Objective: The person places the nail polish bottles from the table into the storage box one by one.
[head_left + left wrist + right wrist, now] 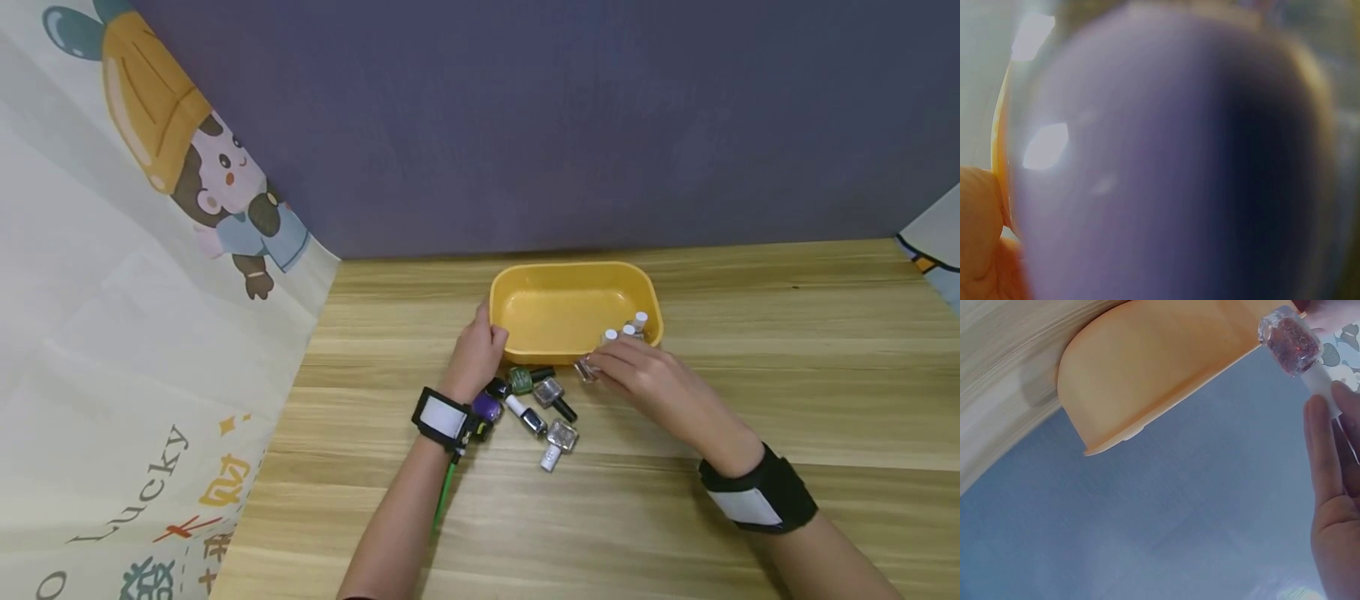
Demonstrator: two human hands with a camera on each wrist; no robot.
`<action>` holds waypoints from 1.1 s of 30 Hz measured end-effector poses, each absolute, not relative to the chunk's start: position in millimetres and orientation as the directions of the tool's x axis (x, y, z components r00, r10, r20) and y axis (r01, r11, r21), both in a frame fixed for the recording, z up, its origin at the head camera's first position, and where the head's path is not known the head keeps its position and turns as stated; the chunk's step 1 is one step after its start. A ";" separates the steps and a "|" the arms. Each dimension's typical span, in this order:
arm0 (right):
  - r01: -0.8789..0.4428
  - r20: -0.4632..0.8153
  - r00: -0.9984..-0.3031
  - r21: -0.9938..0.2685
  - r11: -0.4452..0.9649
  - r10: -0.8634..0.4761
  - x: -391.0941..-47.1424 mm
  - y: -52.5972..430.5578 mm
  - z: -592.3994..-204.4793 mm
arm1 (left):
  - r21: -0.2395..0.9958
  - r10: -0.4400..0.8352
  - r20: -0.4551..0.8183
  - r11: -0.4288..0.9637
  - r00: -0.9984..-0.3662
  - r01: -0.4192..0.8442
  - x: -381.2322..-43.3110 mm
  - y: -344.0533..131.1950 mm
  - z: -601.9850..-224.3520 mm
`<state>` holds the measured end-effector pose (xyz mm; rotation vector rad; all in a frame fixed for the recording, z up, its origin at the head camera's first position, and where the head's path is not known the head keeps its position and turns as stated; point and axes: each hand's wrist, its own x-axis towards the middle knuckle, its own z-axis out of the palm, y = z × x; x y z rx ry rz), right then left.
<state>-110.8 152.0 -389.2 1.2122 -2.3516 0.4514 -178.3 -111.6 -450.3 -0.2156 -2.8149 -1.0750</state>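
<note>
My left hand (pixel 477 354) grips the left end of a yellow plastic basin (pixel 562 321), thumb at its rim. Between the fingertips of my right hand (pixel 652 382) is a nail polish bottle (pixel 1291 345) with reddish glitter, pinched by its white cap and held just outside the basin's front wall. Inside the basin's right front corner stand several white-capped bottles (pixel 628 332), partly hidden by the right hand. A purple nail polish bottle (pixel 487 407) lies by my left wrist and fills the left wrist view as a blur.
In front of the basin lie more nail polish bottles: a green one (pixel 521 381), a dark white-capped one (pixel 532 421), a glittery black-capped one (pixel 550 392) and a silvery one (pixel 562 435). A dark blue-grey panel (pixel 570 133) rises behind the wooden table (pixel 787 358).
</note>
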 end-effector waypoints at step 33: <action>-0.809 0.588 -0.508 -0.074 0.584 -0.629 -110.2 151.1 -385.7 | 0.639 0.090 0.145 0.751 -0.985 0.163 -179.8 -112.7 -449.7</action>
